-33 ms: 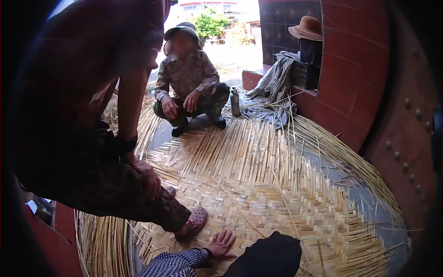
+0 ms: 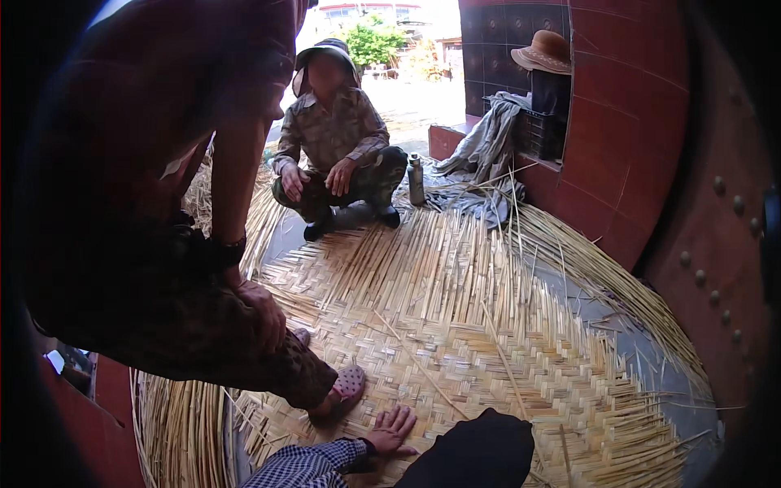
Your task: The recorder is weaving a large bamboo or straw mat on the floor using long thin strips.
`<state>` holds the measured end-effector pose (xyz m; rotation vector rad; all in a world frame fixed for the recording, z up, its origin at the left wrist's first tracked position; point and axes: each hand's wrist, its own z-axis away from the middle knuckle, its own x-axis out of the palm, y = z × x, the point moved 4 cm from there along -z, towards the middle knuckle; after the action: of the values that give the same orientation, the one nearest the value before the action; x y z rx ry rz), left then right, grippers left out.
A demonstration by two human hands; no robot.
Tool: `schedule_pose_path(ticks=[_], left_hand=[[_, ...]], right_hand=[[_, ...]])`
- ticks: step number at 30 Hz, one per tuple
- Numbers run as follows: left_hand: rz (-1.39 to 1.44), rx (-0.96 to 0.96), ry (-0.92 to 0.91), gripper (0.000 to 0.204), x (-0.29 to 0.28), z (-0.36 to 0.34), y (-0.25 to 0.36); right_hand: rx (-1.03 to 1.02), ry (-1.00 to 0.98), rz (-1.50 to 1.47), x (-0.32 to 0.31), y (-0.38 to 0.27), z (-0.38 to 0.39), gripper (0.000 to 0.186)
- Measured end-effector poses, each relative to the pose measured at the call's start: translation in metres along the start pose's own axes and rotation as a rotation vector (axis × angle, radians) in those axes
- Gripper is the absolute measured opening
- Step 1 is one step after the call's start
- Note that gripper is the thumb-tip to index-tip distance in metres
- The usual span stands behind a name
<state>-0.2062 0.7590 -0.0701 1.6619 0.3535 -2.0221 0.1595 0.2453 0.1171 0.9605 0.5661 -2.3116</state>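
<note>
In the head view, the mat (image 2: 455,358), woven of pale split reeds in a zigzag pattern, covers most of the grey floor (image 2: 686,411), its unwoven ends fanning out toward the far side and the right. The person's left hand (image 2: 390,431), coming out of a checked sleeve (image 2: 297,467), lies palm down on the near part of the mat, its fingers spread and released, gripping nothing; the weave runs directly beneath them and extends beyond their tips. The right hand is out of view, so I cannot tell the state of its fingers. Just right of the left hand rises a dark knee (image 2: 476,455), hiding some of the mat. Ahead of the fingertips, a loose strip (image 2: 419,364) lies slantwise across the weave. Near the left hand, a dotted shoe (image 2: 350,382) of a standing co-worker (image 2: 163,187) rests on the mat; that co-worker leans over, a hand (image 2: 262,315) at the leg. At the far edge another co-worker (image 2: 338,146) squats, hands over the knees, beside a bottle (image 2: 416,180). Reeds (image 2: 183,423) lie bundled at the left, with more along the right edge. Behind, a grey cloth (image 2: 490,134) drapes by a crate (image 2: 539,132), below a straw hat (image 2: 543,54).
</note>
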Motion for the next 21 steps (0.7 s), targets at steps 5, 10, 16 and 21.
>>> schedule_pose_path(ticks=[5, 10, 16, 21], left_hand=[[0.087, 0.006, -0.006, 0.101, -0.005, 0.001, -0.002], [0.081, 0.025, 0.146, 0.097, -0.016, 0.01, 0.007], [0.173, 0.041, 0.325, 0.068, -0.026, -0.024, -0.012], [0.157, -0.061, 0.524, 0.066, -0.022, -0.085, -0.017]], right_hand=[[-0.087, 0.007, 0.014, 0.002, -0.002, -0.008, 0.032], [-0.124, -0.029, -0.034, 0.01, 0.011, -0.007, 0.034], [-0.099, 0.042, -0.148, 0.003, 0.028, -0.008, 0.033], [-0.088, 0.138, -0.203, 0.018, 0.041, 0.003, 0.031]])
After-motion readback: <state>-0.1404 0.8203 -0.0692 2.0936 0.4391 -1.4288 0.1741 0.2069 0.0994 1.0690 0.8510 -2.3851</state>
